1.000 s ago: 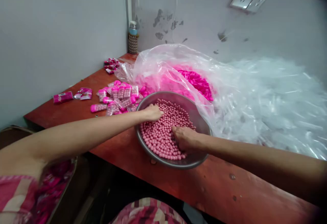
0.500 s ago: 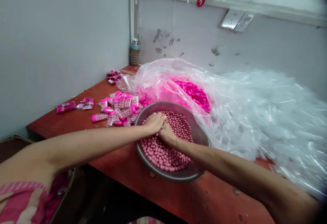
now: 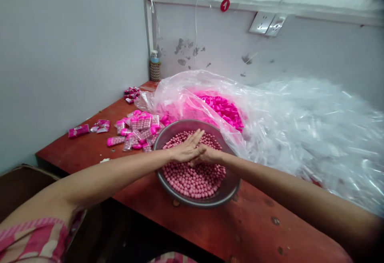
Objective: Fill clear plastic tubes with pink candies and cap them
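A grey metal bowl (image 3: 200, 203) holds a heap of small round pink beads (image 3: 192, 183). Over the heap, my left hand (image 3: 187, 147) lies stretched out with straight fingers pointing away from me. My right hand (image 3: 208, 155) meets it from the right, palm side against it. Part of the right fingers is hidden by the left hand; those that show look extended. I see nothing held in either hand. Left of the bowl lies a pile of clear tubes (image 3: 141, 129) with bright pink caps, filled with similar beads.
Behind the bowl, a clear plastic bag (image 3: 177, 85) contains bright pink pieces (image 3: 223, 109). A large mass of clear plastic (image 3: 312, 131) covers the right side of the red table (image 3: 192, 231). Small pink packets (image 3: 78, 131) lie left; a bottle in a woven holder (image 3: 155, 71) stands in the corner.
My hands were clasped together lower in the beads. Now they are a little higher and flatter, with the left fingers straightened. The view has shifted slightly.
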`<action>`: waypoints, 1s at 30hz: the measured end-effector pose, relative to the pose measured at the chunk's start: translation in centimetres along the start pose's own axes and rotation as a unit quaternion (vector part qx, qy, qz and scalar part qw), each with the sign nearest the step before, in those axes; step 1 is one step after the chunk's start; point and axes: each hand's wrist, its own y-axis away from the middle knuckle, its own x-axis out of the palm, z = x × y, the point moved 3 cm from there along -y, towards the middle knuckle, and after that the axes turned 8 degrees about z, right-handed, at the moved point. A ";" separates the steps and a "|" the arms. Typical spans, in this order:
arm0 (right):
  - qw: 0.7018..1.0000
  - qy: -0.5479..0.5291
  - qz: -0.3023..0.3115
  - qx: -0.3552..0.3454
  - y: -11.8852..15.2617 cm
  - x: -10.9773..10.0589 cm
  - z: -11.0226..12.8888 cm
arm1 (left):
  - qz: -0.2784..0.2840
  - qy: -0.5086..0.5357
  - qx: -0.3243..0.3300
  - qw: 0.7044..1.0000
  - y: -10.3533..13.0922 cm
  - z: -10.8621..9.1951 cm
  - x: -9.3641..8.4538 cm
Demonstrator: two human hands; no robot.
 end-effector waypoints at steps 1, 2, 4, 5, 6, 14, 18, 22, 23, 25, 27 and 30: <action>1.000 0.001 0.011 0.001 0.5 -0.6 -0.1 | -0.030 0.008 -0.012 0.999 0.3 0.0 -0.7; 1.000 0.000 0.020 0.003 1.0 -1.2 -0.2 | -0.060 0.009 -0.025 0.998 0.7 0.1 -1.5; 1.000 0.007 0.023 0.017 2.2 -2.5 -0.1 | -0.100 -0.017 -0.046 0.994 1.8 0.2 -3.0; 0.999 0.022 0.015 0.030 2.8 -3.1 0.0 | -0.105 -0.041 -0.055 0.992 2.5 0.2 -3.6; 0.998 0.048 0.001 0.045 3.4 -3.6 0.1 | -0.102 -0.072 -0.067 0.990 3.1 0.3 -4.1; 0.962 0.229 -0.067 0.133 2.9 -1.9 2.1 | 0.025 -0.268 -0.173 0.948 4.5 1.7 -3.7; 0.961 0.218 -0.076 0.152 1.1 -0.1 1.7 | 0.038 -0.273 -0.169 0.946 3.1 2.1 -2.7; 0.973 0.151 -0.101 0.143 0.2 0.7 0.7 | 0.022 -0.258 -0.150 0.954 1.6 2.8 -2.7; 0.977 0.125 -0.105 0.138 0.0 0.7 0.5 | 0.016 -0.252 -0.146 0.957 1.3 3.1 -2.8; 0.984 0.063 -0.107 0.129 0.0 0.6 0.0 | 0.000 -0.235 -0.143 0.961 0.9 3.5 -3.0; 0.988 -0.003 -0.106 0.114 0.1 0.4 -0.2 | -0.022 -0.216 -0.145 0.965 0.9 3.7 -3.2; 0.986 -0.087 -0.118 0.080 1.1 -0.5 0.2 | -0.068 -0.181 -0.138 0.971 1.8 3.2 -3.5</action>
